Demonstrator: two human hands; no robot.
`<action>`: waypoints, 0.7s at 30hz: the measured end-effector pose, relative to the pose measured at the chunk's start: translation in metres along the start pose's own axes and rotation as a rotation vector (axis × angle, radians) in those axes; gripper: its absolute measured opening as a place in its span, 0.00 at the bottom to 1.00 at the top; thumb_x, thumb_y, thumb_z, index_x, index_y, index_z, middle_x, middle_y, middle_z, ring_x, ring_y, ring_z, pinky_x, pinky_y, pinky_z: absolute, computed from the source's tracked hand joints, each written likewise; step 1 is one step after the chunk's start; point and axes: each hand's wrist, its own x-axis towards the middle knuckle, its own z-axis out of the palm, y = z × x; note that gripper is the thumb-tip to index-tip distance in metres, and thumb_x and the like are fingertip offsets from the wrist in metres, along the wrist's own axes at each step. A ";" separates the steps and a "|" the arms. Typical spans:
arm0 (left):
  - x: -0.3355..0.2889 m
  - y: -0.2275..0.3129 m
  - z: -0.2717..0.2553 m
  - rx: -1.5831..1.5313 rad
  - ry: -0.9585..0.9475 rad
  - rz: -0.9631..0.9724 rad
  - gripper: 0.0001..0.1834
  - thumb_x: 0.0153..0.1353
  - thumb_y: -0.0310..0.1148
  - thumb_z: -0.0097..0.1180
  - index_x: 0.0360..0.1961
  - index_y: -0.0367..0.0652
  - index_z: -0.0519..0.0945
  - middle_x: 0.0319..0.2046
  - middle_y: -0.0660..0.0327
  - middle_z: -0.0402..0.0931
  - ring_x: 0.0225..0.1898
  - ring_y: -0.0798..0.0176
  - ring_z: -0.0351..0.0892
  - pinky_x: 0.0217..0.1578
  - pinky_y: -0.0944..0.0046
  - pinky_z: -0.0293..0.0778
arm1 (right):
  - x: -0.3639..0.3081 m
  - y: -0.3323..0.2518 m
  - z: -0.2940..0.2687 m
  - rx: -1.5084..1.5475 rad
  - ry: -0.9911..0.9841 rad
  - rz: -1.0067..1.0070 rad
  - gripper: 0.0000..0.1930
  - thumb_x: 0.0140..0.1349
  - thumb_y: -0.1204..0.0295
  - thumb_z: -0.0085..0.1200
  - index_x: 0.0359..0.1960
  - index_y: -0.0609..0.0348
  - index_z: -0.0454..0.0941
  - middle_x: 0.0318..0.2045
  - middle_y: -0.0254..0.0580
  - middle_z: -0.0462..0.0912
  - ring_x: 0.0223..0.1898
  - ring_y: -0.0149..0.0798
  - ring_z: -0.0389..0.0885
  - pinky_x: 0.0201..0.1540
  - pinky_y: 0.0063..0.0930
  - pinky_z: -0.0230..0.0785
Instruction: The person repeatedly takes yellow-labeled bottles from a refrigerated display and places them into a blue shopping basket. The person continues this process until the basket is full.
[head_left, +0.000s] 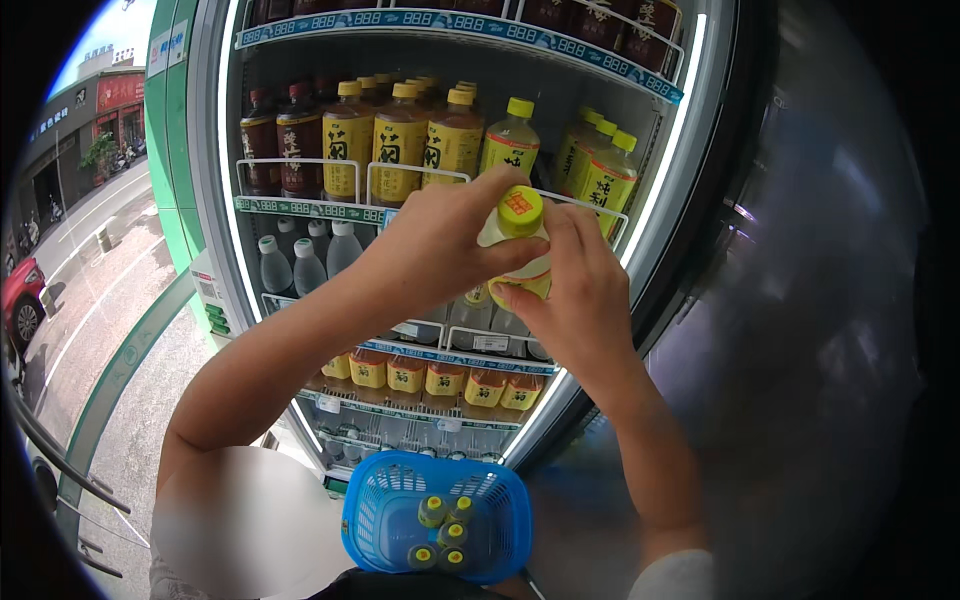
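Both my hands grip one drink bottle [520, 214] with a yellow-green cap and a yellow label, held up in front of the fridge shelves. My left hand [450, 235] closes round its upper part, with the thumb just below the cap. Lower down, my right hand [580, 295] has its thumb and fingers against the bottle's other side. The fingers cover much of the label. Behind them, similar yellow-capped bottles [610, 178] stand on the shelf at the right. Below my arms is a blue plastic basket [516, 515] containing several bottles [452, 533] with the same kind of cap.
The upright drinks fridge [215, 120] has white wire rails along its shelves. Yellow-labelled bottles [398, 150], dark bottles [300, 145] and clear bottles [308, 265] fill several levels. A dark door frame [690, 200] borders the right side. Street and a red car [24, 300] show at left.
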 end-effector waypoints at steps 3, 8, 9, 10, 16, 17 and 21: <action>0.065 0.009 -0.018 0.121 0.234 0.318 0.26 0.60 0.39 0.67 0.54 0.41 0.71 0.39 0.51 0.82 0.38 0.53 0.85 0.35 0.59 0.79 | 0.060 0.032 -0.027 -0.205 0.210 -0.135 0.38 0.46 0.70 0.75 0.59 0.56 0.67 0.52 0.44 0.71 0.50 0.49 0.81 0.50 0.39 0.80; 0.135 0.000 -0.010 0.306 0.210 0.262 0.26 0.58 0.46 0.65 0.51 0.43 0.73 0.43 0.50 0.81 0.46 0.44 0.81 0.45 0.49 0.76 | 0.093 0.087 -0.014 -0.215 0.185 -0.036 0.37 0.51 0.70 0.72 0.61 0.56 0.63 0.54 0.44 0.71 0.50 0.51 0.82 0.48 0.40 0.80; 0.138 -0.002 -0.004 0.316 0.196 0.213 0.26 0.58 0.47 0.65 0.51 0.43 0.72 0.43 0.50 0.81 0.46 0.44 0.81 0.45 0.49 0.76 | 0.095 0.095 -0.009 -0.215 0.168 0.000 0.38 0.51 0.70 0.72 0.61 0.56 0.63 0.55 0.45 0.71 0.50 0.51 0.82 0.48 0.41 0.80; 0.141 -0.004 0.002 0.325 0.183 0.164 0.26 0.58 0.48 0.64 0.51 0.43 0.72 0.43 0.51 0.82 0.46 0.44 0.81 0.45 0.49 0.76 | 0.095 0.101 -0.004 -0.233 0.144 0.029 0.38 0.51 0.69 0.72 0.61 0.56 0.62 0.55 0.45 0.72 0.50 0.51 0.82 0.48 0.41 0.80; 0.156 -0.045 0.039 0.414 0.127 0.087 0.24 0.60 0.52 0.61 0.47 0.45 0.73 0.37 0.53 0.83 0.48 0.45 0.78 0.62 0.24 0.50 | 0.085 0.125 0.022 -0.375 0.039 0.062 0.38 0.50 0.65 0.73 0.61 0.59 0.66 0.55 0.46 0.77 0.61 0.49 0.74 0.69 0.49 0.56; 0.156 -0.048 0.041 0.438 0.096 0.055 0.24 0.61 0.53 0.60 0.47 0.45 0.73 0.37 0.52 0.83 0.48 0.44 0.78 0.63 0.24 0.49 | 0.085 0.123 0.023 -0.331 -0.031 0.114 0.39 0.49 0.59 0.74 0.59 0.62 0.68 0.57 0.50 0.76 0.65 0.49 0.69 0.72 0.51 0.47; 0.162 -0.059 0.052 0.512 0.064 0.054 0.24 0.63 0.53 0.58 0.46 0.43 0.74 0.36 0.51 0.84 0.51 0.44 0.77 0.64 0.23 0.46 | 0.083 0.130 0.028 -0.337 -0.116 0.157 0.38 0.50 0.56 0.72 0.59 0.62 0.68 0.58 0.51 0.76 0.66 0.48 0.68 0.74 0.54 0.39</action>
